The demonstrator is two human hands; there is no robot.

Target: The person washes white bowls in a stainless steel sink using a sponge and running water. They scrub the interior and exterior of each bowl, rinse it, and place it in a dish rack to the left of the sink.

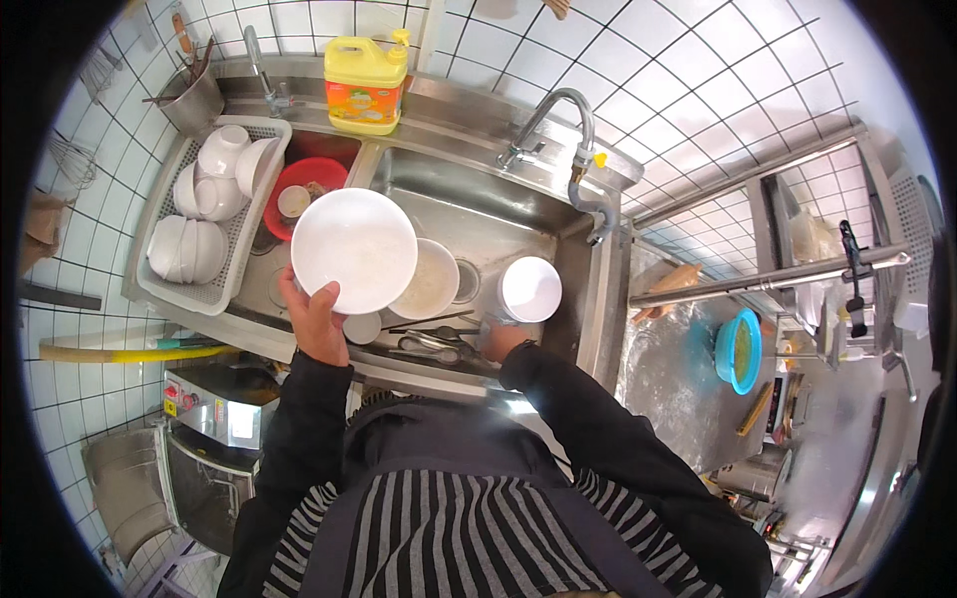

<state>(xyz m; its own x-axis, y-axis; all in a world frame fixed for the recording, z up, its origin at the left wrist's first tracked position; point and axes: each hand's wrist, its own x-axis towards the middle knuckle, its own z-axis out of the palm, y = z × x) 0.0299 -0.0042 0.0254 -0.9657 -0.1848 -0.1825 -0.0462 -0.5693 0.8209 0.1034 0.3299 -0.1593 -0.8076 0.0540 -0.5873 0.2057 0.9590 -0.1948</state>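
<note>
My left hand [317,317] grips the lower rim of a large white bowl [355,251], thumb on the inside, and holds it over the sink's middle. Partly behind it lies another white bowl [435,281] with cloudy liquid in it. My right hand [505,342] is low in the right basin [498,224], its fingers curled around something greyish that I cannot make out. Just above that hand stands a deep white bowl [530,289]. Several metal spoons [431,346] and dark chopsticks lie between my hands, beside a small white dish [362,327].
On the left, a white draining basket [214,289] holds several white bowls [221,149]. A red basin [324,171] sits in the left sink. Behind stand a yellow jug [365,85] and a curved faucet [568,95]. Rightward are a metal rail [768,276] and a blue basin [726,351].
</note>
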